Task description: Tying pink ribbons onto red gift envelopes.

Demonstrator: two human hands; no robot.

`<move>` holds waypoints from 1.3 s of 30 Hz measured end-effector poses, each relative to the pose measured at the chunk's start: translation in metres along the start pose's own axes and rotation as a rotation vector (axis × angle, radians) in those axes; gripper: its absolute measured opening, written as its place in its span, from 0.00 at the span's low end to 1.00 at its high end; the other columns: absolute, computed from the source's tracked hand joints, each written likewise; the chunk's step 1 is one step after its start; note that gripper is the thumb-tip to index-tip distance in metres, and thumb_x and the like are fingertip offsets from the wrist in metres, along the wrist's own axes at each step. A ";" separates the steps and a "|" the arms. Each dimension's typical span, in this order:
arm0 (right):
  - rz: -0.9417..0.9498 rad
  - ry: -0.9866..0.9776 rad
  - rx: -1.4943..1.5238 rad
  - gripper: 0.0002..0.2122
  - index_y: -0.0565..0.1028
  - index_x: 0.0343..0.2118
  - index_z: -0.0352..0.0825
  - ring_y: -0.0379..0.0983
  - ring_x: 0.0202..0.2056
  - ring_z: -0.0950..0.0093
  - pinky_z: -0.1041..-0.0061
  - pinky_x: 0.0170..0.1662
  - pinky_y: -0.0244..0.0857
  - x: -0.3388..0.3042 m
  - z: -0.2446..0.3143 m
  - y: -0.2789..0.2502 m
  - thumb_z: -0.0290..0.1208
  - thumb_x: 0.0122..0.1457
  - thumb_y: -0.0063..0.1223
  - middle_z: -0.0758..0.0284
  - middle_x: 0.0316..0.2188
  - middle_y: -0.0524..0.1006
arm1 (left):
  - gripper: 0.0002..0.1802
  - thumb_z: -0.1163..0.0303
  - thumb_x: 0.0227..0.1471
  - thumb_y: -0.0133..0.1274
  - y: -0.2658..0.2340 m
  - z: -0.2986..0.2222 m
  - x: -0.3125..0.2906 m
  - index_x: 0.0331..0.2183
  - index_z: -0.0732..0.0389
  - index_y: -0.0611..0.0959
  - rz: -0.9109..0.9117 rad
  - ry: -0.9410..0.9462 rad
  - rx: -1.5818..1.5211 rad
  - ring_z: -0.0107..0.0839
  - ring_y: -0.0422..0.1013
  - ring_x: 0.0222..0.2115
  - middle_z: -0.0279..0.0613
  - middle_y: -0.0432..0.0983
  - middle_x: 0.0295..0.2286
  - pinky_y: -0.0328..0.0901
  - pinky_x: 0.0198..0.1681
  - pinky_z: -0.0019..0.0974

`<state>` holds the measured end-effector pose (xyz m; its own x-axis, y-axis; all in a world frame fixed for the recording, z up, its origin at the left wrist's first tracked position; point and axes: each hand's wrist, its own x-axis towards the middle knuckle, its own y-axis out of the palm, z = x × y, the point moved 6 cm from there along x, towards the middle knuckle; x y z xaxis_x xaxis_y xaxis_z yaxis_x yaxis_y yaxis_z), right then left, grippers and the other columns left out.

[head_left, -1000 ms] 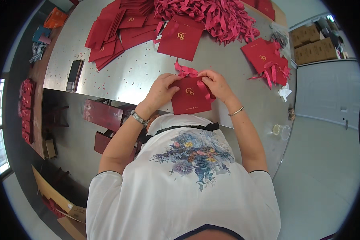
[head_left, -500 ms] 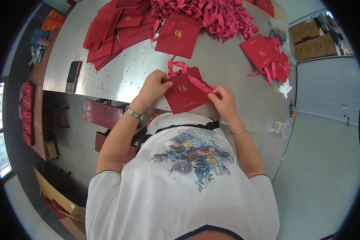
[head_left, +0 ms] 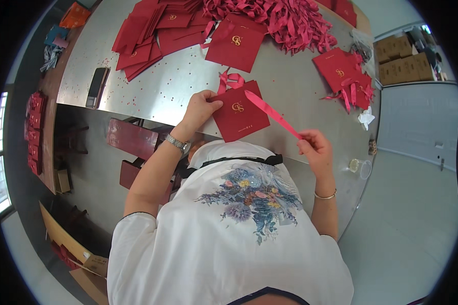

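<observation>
A red paper gift bag [head_left: 239, 118] with a gold emblem lies tilted at the table's front edge. My left hand [head_left: 202, 109] grips its left side, thumb on top. From the bag's upper right a pink ribbon [head_left: 275, 116] runs taut to my right hand [head_left: 314, 147], which pinches its end. Another looped pink ribbon [head_left: 231, 80] shows at the bag's top edge. Just beyond lies another red gift bag [head_left: 236, 43], also with a gold emblem.
Stacked flat red bags [head_left: 137, 48] and a heap of pink ribbons [head_left: 295, 23] cover the far side. A phone [head_left: 96, 87] lies left. At right are ribboned red bags [head_left: 336, 68], a crumpled tissue [head_left: 365, 118] and a clear plastic cup [head_left: 361, 168].
My right hand has moved right and toward me, drawing the pink ribbon out straight from the bag. My left hand keeps its hold on the bag's left side.
</observation>
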<state>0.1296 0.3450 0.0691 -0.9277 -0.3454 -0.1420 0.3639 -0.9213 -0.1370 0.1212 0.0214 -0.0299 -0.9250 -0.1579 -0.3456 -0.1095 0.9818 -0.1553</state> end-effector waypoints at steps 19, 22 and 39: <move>0.012 -0.447 -0.508 0.04 0.77 0.31 0.31 0.75 0.21 0.75 0.77 0.25 0.68 0.045 0.062 0.107 0.22 0.52 0.56 0.64 0.23 0.79 | 0.11 0.77 0.50 0.51 0.006 -0.002 0.000 0.38 0.68 0.79 0.227 -0.124 -0.129 0.24 0.70 0.25 0.37 0.76 0.30 0.67 0.28 0.25; -0.077 -0.661 -0.798 0.04 0.74 0.25 0.34 0.72 0.18 0.71 0.74 0.22 0.65 0.061 0.051 0.127 0.27 0.51 0.56 0.66 0.18 0.75 | 0.11 0.76 0.52 0.51 0.006 0.002 0.001 0.39 0.67 0.78 0.238 -0.128 -0.135 0.22 0.70 0.27 0.36 0.75 0.30 0.67 0.29 0.26; -0.206 -0.692 -0.898 0.05 0.75 0.24 0.41 0.68 0.33 0.68 0.66 0.37 0.60 0.099 0.010 0.154 0.35 0.48 0.57 0.71 0.26 0.74 | 0.11 0.68 0.53 0.52 0.003 0.018 0.008 0.36 0.65 0.80 0.103 -0.091 -0.093 0.22 0.69 0.23 0.35 0.75 0.26 0.66 0.23 0.27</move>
<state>0.0924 0.1675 0.0435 -0.7224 -0.4831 0.4946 -0.1294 -0.6083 -0.7831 0.1197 0.0211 -0.0497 -0.8969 -0.0610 -0.4379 -0.0531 0.9981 -0.0304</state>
